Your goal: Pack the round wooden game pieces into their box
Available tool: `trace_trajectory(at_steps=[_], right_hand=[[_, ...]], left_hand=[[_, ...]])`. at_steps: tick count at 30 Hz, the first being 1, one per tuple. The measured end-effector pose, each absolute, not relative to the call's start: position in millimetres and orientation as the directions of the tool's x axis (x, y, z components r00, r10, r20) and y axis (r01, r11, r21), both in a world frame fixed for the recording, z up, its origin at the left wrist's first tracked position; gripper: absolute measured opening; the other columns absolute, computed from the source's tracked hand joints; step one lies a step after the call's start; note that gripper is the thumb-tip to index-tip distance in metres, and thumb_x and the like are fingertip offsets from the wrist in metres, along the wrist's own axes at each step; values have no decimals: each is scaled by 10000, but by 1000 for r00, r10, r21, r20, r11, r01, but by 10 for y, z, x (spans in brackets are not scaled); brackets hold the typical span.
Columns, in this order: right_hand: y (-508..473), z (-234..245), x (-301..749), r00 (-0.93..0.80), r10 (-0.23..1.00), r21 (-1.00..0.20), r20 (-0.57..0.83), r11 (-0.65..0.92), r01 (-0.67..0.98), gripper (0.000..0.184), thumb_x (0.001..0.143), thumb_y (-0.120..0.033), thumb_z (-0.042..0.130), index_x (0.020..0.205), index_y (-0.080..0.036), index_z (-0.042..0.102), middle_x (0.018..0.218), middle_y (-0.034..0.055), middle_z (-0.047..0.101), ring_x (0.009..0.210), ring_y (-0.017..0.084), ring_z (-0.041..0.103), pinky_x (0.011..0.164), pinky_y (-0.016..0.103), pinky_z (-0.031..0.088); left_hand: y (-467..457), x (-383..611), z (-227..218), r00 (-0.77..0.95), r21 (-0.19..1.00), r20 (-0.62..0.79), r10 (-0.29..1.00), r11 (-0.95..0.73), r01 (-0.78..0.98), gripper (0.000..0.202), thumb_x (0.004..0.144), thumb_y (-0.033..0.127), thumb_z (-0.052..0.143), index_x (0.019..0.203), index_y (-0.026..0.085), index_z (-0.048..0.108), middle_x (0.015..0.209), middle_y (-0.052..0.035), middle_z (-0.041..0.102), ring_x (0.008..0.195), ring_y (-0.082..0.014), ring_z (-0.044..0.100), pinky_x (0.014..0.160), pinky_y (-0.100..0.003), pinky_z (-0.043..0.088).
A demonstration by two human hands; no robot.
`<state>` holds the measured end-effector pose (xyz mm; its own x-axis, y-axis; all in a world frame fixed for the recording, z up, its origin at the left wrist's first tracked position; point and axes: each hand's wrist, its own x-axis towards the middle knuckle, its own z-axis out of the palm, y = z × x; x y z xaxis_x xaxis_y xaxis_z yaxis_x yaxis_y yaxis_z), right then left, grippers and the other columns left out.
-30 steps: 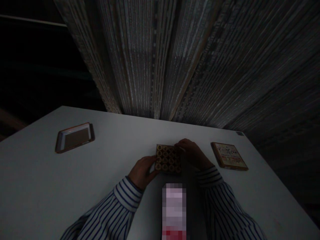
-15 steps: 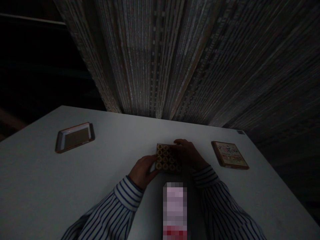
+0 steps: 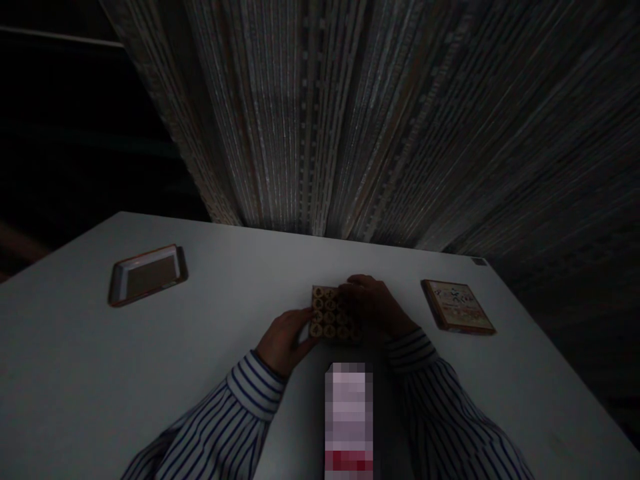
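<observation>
In the middle of the white table (image 3: 240,287) lies a rectangular block of round wooden Chinese chess pieces (image 3: 329,319), set in tight rows with dark characters on their tops. My left hand (image 3: 284,339) grips the block's left side, thumb at the near corner and fingers along the edge. Over the block's right half is my right hand (image 3: 375,303), its fingers curled down onto the pieces there. Deep shadow and the hand itself cover that part, so I cannot see what the fingertips pinch.
An open shallow box part (image 3: 147,274) with a pale inner rim sits at the left. To the right lies a flat box (image 3: 459,307) with a printed picture. A pixelated pink and red object (image 3: 349,417) stands close in front. Striped curtain (image 3: 320,120) hangs behind the table.
Almost nothing differs. My right hand has shifted very slightly over the pieces, while my left hand keeps its grip on the block's left side. The view has moved a touch.
</observation>
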<state>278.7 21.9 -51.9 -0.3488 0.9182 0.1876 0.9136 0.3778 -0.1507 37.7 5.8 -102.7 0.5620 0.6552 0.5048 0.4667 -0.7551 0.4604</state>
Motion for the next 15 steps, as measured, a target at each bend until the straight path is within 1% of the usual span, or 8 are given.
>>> trace_trajectory(at_steps=[5,8,10,12,15], right_hand=[[183,-488,2829,-306,908,-232,286,375,897,279,860,-181,497,1112,-179,615,1099,104,632,980,209,573,820,358,462],[78,-460,2871,-253,912,-325,323,358,875,285,875,-193,462,1116,-129,600,1072,127,640,986,213,581,841,369,472],[-41,-478,2904,-208,927,-396,312,326,858,294,879,-211,445,1115,-120,596,1047,129,650,973,211,595,837,368,488],[-191,-530,2932,-191,948,-448,255,291,846,314,871,-229,451,1148,-159,579,1060,110,654,956,206,613,822,371,506],[-429,-637,2939,-175,968,-477,181,242,845,350,846,-250,479,1171,-156,568,1098,128,646,981,225,615,817,375,518]], left_hand=[[59,372,-1033,548,473,511,662,-749,463,421,786,286,605,1181,176,510,1110,-138,646,1023,-253,613,819,-446,531],[69,364,-1041,546,472,516,659,-752,461,435,786,296,599,1193,177,503,1105,-140,647,1010,-254,619,809,-445,532],[73,359,-1045,544,477,516,662,-749,460,441,785,299,596,1199,178,502,1093,-141,652,998,-256,624,803,-446,532],[74,356,-1048,541,485,508,670,-742,463,449,780,300,598,1201,173,504,1082,-142,657,992,-260,625,804,-451,529],[74,350,-1054,546,484,496,675,-737,471,450,773,308,603,1188,156,516,1061,-145,664,969,-264,632,794,-451,532]])
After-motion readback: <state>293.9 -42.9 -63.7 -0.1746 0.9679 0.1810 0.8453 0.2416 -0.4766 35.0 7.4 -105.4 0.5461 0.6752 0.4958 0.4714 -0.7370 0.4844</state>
